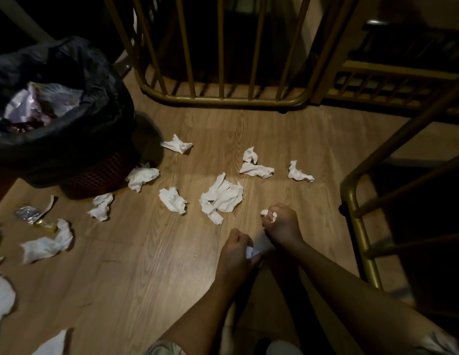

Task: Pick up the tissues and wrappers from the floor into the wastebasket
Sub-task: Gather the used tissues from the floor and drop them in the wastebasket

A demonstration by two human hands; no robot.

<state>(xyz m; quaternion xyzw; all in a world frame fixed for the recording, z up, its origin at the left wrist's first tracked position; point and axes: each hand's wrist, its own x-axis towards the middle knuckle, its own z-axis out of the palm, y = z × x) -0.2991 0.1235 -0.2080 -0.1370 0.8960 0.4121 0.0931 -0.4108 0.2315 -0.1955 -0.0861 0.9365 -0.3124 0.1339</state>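
Several crumpled white tissues lie scattered on the wooden floor (151, 265), the largest tissue heap (222, 197) in the middle. My right hand (281, 222) is closed around a small tissue wad (268, 213) just right of that heap. My left hand (236, 248) grips another white tissue (251, 252) low over the floor, close beside the right wrist. A silver and yellow wrapper (35, 217) lies at the left. The wastebasket (92, 175), lined with a black bag (69, 98) and holding trash, stands at the upper left.
A gold metal railing (223, 98) runs across the back, and a second gold frame (359, 226) stands at the right. More tissues (46, 244) lie along the left edge, and two tissues (142, 176) rest by the basket's foot.
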